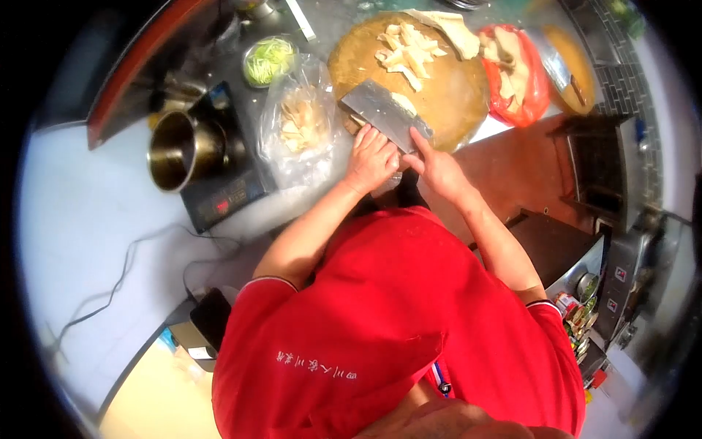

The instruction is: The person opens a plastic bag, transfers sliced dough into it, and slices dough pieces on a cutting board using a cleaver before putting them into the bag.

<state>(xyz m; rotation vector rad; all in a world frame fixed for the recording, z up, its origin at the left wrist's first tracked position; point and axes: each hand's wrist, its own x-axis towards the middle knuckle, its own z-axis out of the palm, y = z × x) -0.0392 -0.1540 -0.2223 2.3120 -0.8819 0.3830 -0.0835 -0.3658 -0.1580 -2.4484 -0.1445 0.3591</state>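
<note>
A cleaver (382, 111) with a wide grey blade lies across the near left edge of a round wooden chopping board (457, 88). My right hand (436, 167) is closed on its handle end, one finger stretched along the blade. Against the blade's near side, my left hand (373, 157) has its fingers bent together over something hidden beneath them. A pale piece (403, 103) shows just beyond the blade. Farther back on the board lies a pile of pale cut pieces (409, 51), with a longer pale slab (455, 33) at the board's far right edge.
Left of the board are a clear plastic bag (298, 121) with pale pieces and a bowl of green shreds (269, 61). A metal pot (175, 151) and a black cooker (227, 192) stand farther left. A red bag (523, 77) and another knife (553, 64) are at the right.
</note>
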